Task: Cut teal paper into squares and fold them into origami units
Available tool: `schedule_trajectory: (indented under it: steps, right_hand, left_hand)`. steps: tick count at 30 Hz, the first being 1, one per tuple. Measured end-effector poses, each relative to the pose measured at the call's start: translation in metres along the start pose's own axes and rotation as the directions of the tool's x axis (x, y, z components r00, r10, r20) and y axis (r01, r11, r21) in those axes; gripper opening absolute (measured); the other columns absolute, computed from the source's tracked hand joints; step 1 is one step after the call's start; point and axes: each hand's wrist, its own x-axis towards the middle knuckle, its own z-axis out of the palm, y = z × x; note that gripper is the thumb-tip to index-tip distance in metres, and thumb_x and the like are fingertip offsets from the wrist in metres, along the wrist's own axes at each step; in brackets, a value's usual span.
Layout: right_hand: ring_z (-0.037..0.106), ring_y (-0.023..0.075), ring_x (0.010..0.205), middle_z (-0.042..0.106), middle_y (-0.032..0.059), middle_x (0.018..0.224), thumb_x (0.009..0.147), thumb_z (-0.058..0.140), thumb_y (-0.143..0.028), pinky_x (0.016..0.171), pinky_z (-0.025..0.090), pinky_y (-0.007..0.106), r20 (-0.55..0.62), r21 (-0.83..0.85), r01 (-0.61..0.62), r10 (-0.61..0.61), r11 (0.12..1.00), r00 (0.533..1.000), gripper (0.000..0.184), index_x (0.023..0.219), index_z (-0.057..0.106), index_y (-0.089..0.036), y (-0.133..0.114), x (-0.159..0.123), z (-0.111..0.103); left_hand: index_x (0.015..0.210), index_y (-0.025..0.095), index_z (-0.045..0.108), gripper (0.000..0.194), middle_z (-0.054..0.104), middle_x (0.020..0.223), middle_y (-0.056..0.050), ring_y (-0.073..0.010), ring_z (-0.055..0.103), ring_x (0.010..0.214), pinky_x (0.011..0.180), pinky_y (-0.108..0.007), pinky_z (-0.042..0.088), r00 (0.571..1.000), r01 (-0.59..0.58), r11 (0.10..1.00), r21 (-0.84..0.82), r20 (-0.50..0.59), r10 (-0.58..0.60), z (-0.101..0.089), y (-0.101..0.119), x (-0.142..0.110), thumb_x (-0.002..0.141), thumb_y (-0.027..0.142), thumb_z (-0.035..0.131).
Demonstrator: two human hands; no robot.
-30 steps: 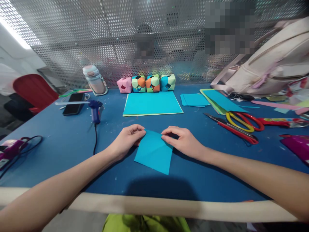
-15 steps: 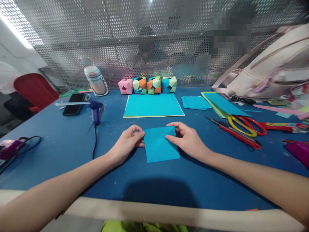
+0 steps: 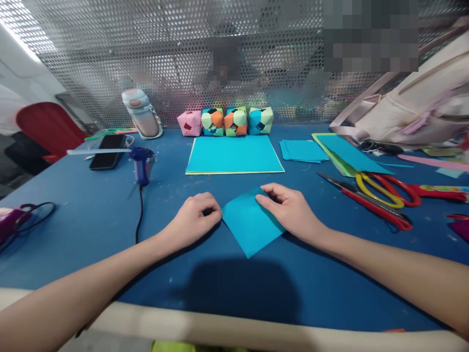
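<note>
A square of blue paper (image 3: 251, 225) is turned like a diamond, low over the blue table, one corner pointing at me. Thumb and fingers of my right hand (image 3: 293, 210) pinch its far corner, with the fingers partly behind the sheet. At the paper's left corner, my left hand (image 3: 196, 217) is closed, thumb against forefinger at the corner's tip. Beyond both hands lies a stack of large blue sheets (image 3: 236, 155), with a pale yellow-green edge showing beneath.
Folded paper cubes (image 3: 212, 121) stand in a row behind. Right of centre are small blue sheets (image 3: 302, 150), a cutter knife (image 3: 373, 203), scissors (image 3: 379, 190) and a pale backpack (image 3: 414, 107). Leftward are a glue gun (image 3: 141, 164), a phone (image 3: 107, 152) and a bottle (image 3: 142, 115).
The blue paper square has turned from lying squarely to standing on a corner like a diamond. My right hand keeps its pinch, while the left now meets the left corner.
</note>
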Motion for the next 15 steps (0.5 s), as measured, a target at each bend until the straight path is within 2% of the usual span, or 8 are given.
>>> schedule_trajectory:
  steps: [3,8,11,15]
  right_hand:
    - [0.055,0.0158,0.069,0.063,0.0017,0.076,0.078,0.059,-0.042,0.066,0.044,0.029,0.011,0.001,0.000,0.000,1.000,1.000,0.028,0.088,0.065,-0.017,0.0020,0.0036,-0.0001]
    - [0.051,0.0139,0.064,0.059,0.0001,0.071,0.079,0.057,-0.040,0.061,0.042,0.027,0.069,-0.060,0.045,-0.040,0.997,0.997,0.024,0.082,0.062,-0.017,0.0020,0.0071,-0.0040]
    - [0.051,0.0136,0.063,0.059,-0.0001,0.071,0.079,0.058,-0.039,0.060,0.042,0.027,0.066,-0.093,0.063,-0.057,0.994,0.996,0.021,0.082,0.061,-0.018,0.0013,0.0061,-0.0054]
    - [0.053,0.0146,0.065,0.060,0.0004,0.072,0.078,0.060,-0.039,0.061,0.044,0.027,0.059,-0.129,0.069,-0.062,0.989,0.996,0.021,0.082,0.061,-0.018,0.0003,0.0041,-0.0060]
  left_hand:
    - [0.061,0.018,0.057,0.020,0.062,0.075,-0.002,-0.0161,0.054,0.077,0.074,-0.030,0.039,0.998,-0.018,0.991,0.132,0.059,0.011,0.0023,-0.0019,-0.0009,0.080,0.017,0.051]
    - [0.073,0.018,0.061,0.014,0.061,0.081,-0.003,-0.0182,0.054,0.080,0.075,-0.032,0.039,1.000,-0.011,0.961,0.275,0.025,0.005,0.0006,-0.0059,-0.0007,0.083,0.021,0.052]
    - [0.083,0.017,0.062,0.013,0.062,0.087,-0.006,-0.0201,0.055,0.085,0.076,-0.034,0.039,0.998,-0.068,0.935,0.348,0.015,0.067,-0.0017,-0.0058,-0.0021,0.086,0.022,0.051]
    - [0.086,0.019,0.067,0.021,0.064,0.089,-0.006,-0.0206,0.056,0.085,0.073,-0.034,0.036,0.986,-0.165,0.891,0.423,0.065,0.152,-0.0026,-0.0065,-0.0052,0.090,0.025,0.048]
